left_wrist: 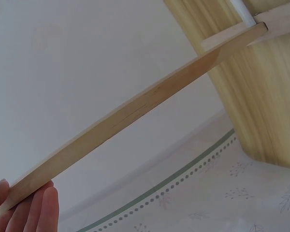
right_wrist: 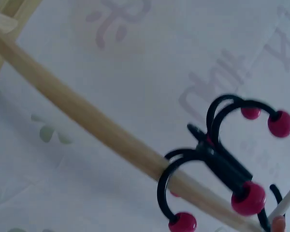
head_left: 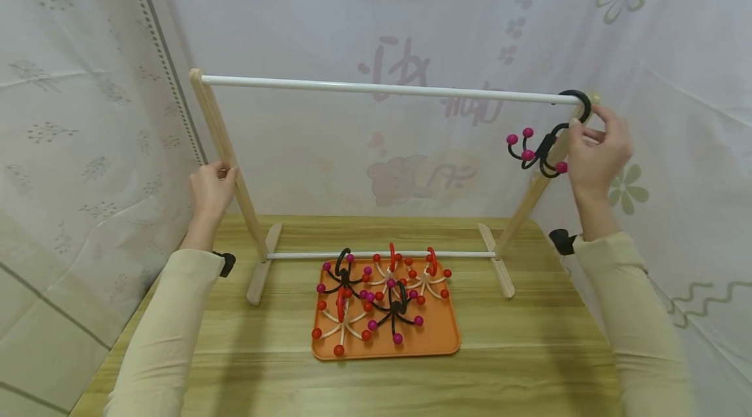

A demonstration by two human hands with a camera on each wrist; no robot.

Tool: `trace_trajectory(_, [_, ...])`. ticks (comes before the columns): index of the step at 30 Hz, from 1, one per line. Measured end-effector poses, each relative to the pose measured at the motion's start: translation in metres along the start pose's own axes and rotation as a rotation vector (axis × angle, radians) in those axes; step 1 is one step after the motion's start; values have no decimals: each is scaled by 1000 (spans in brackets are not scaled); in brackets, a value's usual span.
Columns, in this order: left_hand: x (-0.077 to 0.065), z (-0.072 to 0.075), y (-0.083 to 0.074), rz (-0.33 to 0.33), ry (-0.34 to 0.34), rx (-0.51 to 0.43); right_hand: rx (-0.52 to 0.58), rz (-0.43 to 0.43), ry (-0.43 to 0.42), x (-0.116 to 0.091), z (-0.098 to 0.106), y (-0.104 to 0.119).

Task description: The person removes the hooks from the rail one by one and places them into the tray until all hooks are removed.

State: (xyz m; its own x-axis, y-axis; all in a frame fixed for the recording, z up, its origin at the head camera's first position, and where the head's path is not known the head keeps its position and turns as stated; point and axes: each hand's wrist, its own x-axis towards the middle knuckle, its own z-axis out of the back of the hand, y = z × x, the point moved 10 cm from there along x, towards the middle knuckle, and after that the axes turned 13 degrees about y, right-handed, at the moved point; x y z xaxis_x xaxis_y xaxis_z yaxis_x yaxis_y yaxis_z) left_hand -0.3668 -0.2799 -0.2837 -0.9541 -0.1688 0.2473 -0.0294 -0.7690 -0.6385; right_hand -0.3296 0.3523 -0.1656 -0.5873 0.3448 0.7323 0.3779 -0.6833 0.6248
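Observation:
My left hand grips the left wooden post of a rack between thumb and fingers, also visible in the left wrist view. At the rack's upper right, my right hand pinches the curved top of a black multi-arm hook hanger. Its big curve lies over the right end of the white top rod. Pink balls tip its arms, which hang tilted beside the right wooden post. Most of the right hand is out of the right wrist view; only a fingertip shows.
On the wooden table, an orange tray holds several similar hangers, some black with pink balls, others white with red balls and red hooks. A lower white rod joins the rack's feet behind the tray. Patterned curtains surround the table.

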Motion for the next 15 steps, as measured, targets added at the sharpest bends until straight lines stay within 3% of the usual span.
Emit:
trace_trajectory(5, [0, 0, 0, -8, -7, -4, -137, -91, 76, 12, 0, -6])
trace_trajectory(8, [0, 0, -1, -12, -11, 2, -157, -141, 125, 14, -3, -12])
trace_trajectory(15, [0, 1, -2, -20, -17, 5, -153, -152, 92, 17, 1, -16])
